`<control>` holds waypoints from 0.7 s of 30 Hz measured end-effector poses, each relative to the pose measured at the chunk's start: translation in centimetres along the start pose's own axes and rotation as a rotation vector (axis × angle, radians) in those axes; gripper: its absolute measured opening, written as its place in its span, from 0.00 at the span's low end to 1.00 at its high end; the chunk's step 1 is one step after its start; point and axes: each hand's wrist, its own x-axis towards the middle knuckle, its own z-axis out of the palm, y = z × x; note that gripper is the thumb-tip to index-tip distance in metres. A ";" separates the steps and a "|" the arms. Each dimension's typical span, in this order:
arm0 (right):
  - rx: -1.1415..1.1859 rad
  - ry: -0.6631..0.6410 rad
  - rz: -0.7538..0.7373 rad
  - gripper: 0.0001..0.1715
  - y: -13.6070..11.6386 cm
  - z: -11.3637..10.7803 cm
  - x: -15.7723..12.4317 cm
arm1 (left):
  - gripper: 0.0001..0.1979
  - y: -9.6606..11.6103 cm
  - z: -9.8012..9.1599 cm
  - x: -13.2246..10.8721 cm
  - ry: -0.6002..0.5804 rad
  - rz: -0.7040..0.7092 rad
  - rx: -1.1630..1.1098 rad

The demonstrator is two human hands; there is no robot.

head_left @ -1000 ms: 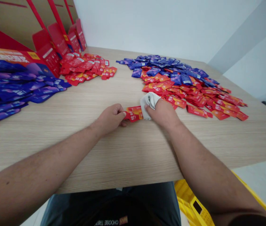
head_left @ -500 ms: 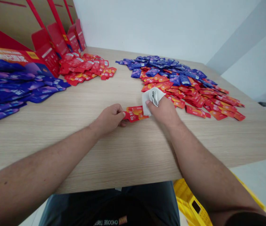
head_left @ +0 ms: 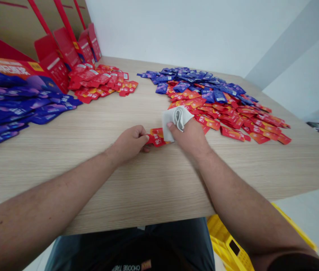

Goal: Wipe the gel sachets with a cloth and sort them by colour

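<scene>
Pinched at its left end by my left hand (head_left: pixel 131 142) is a red and orange sachet (head_left: pixel 156 137), just above or on the wooden table (head_left: pixel 137 184). My right hand (head_left: pixel 190 136) is closed on a folded whitish cloth (head_left: pixel 168 119), which lies over the sachet's right part and hides it. Behind my right hand spreads a heap of sachets, red and orange ones (head_left: pixel 233 116) in front and blue-purple ones (head_left: pixel 201 81) at the back.
A smaller pile of red sachets (head_left: pixel 97 81) lies at the back left, beside red cartons (head_left: pixel 66 47). Blue-purple packets (head_left: pixel 21 105) are stacked at the left. Below the table's front edge at the right is a yellow basket (head_left: pixel 224 241). A white wall (head_left: pixel 176 34) stands behind.
My right hand has moved the cloth left along the sachet, covering more of it. My left hand keeps its pinch in nearly the same place.
</scene>
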 end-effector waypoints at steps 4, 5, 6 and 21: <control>-0.014 -0.178 -0.169 0.24 -1.7 1.3 -0.8 | 0.05 -0.1 -0.2 0.1 -0.034 0.034 0.046; -0.066 -0.212 -0.123 0.25 -1.5 1.4 -0.6 | 0.05 -0.1 -0.2 0.1 -0.024 0.032 0.068; -0.119 -0.226 -0.052 0.26 -1.0 1.4 -0.3 | 0.05 -0.2 -0.3 0.1 -0.009 0.025 0.086; -0.179 -0.240 0.054 0.28 0.7 0.7 0.6 | 0.04 -0.2 -0.3 0.1 0.023 0.027 0.160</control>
